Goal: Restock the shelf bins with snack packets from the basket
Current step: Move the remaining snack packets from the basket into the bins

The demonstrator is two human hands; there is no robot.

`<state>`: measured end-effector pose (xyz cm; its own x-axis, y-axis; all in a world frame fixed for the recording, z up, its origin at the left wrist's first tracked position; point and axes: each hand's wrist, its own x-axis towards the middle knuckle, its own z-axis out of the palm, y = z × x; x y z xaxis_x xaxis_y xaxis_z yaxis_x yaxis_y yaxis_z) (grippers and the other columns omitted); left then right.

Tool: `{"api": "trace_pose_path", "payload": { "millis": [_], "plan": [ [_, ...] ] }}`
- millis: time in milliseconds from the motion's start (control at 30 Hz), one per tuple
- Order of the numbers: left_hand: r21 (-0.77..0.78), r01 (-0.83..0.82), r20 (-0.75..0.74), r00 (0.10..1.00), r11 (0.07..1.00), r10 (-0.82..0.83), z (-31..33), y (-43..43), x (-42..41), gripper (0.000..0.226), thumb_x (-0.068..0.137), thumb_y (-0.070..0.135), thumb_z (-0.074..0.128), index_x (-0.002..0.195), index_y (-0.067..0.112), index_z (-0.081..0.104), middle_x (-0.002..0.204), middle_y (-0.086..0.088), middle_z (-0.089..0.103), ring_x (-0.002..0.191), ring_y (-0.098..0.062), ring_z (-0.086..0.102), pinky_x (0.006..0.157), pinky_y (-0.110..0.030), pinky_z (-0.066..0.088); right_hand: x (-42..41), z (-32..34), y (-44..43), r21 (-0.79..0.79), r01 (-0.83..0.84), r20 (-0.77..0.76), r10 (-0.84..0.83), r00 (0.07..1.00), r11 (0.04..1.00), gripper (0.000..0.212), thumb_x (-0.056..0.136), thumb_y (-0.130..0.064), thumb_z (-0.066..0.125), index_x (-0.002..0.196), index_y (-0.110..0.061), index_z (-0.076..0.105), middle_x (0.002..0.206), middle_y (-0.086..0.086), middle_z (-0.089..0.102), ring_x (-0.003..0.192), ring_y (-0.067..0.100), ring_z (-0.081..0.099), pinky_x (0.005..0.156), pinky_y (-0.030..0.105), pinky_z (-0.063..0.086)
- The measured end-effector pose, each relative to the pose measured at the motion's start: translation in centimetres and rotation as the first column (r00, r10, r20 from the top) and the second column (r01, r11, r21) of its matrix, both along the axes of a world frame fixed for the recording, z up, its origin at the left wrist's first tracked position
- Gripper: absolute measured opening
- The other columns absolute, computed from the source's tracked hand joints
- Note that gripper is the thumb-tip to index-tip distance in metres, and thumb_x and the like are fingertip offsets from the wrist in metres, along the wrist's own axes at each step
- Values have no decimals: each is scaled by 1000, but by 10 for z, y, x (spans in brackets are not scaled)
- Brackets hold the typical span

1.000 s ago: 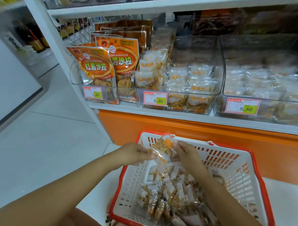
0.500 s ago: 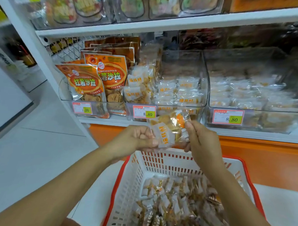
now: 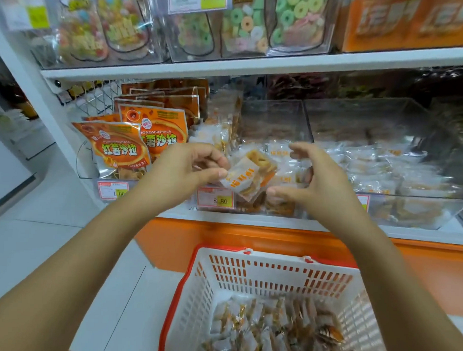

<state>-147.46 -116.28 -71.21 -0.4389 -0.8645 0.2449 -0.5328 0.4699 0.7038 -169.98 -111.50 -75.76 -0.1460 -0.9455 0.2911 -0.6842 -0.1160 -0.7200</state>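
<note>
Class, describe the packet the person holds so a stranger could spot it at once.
Find the white shelf above the orange base, then its middle clear bin. In front of that bin the left hand pinches one small packet. Unlike those lying in the bin, it is tilted in mid-air, its white label facing us.

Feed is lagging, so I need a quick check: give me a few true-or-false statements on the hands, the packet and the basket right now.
1. The left hand pinches a snack packet. True.
2. The right hand is clenched round that packet. False: its fingers are spread open beside it.
3. The basket is empty. False: many packets lie in it.
4. The snack packet is held in front of the clear bin with the 8.80 price tag. True.
</note>
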Motion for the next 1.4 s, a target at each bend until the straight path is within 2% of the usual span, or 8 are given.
{"api": "trace_pose_path", "payload": {
  "millis": [200,333,567,733,833,1067,1200,1400],
  "plan": [
    [-146,-47,-11,999,988,46,13,-28,-16,13,86,15,68,95,25,71,88,14,69,78,4,62,68,-10,49,4,24,-30,82,-213,37,210,977,974,8,78,-32,76,81,-28,69,57,-24,57,48,-3,46,47,10,33],
    [-266,-262,-103,965,928,243,10,-49,-14,19,90,28,62,109,24,63,97,11,63,84,5,56,71,-13,46,3,12,-63,49,65,197,-73,978,997,35,81,-34,72,92,-1,69,68,6,58,60,14,53,56,25,44],
    [-215,-351,20,931,911,364,-21,-60,-6,45,89,42,60,57,11,53,50,3,48,51,-12,46,50,-27,29,12,14,-159,186,405,157,-434,887,895,25,91,-21,60,107,-2,64,111,17,65,104,33,61,73,30,43],
    [-236,-357,-41,933,904,358,-30,-65,-4,42,88,41,62,58,14,53,51,5,52,51,-9,47,51,-27,33,9,-3,-212,170,363,336,-400,853,916,27,92,-16,57,116,-5,61,117,12,64,109,27,60,62,22,41],
    [-223,-363,-77,932,905,355,-31,-67,-7,42,89,43,60,56,19,51,48,8,47,50,-7,43,51,-27,33,3,-6,-237,203,419,231,-459,858,885,30,97,-25,49,116,-4,61,118,12,64,110,27,61,51,23,33],
    [-195,-366,-107,930,910,351,-38,-76,-9,37,91,36,59,60,17,54,50,7,47,49,-6,43,51,-26,33,3,-15,-278,89,402,186,-412,892,911,30,95,-22,55,118,-3,61,116,12,65,108,27,62,78,27,48],
    [-198,-364,-102,931,910,350,-38,-77,-9,36,91,36,59,60,18,55,49,8,47,49,-5,45,50,-21,31,0,-18,-286,75,424,165,-431,887,902,53,94,-26,59,136,0,41,133,14,54,120,27,54,98,31,45],
    [-212,-350,-99,937,913,336,-39,-72,-5,36,91,38,58,62,17,57,53,7,51,52,-6,46,50,-17,33,0,-23,-293,62,431,164,-436,885,900,19,87,-17,61,101,-6,68,101,11,70,96,25,66,68,26,48]
  ]
}}
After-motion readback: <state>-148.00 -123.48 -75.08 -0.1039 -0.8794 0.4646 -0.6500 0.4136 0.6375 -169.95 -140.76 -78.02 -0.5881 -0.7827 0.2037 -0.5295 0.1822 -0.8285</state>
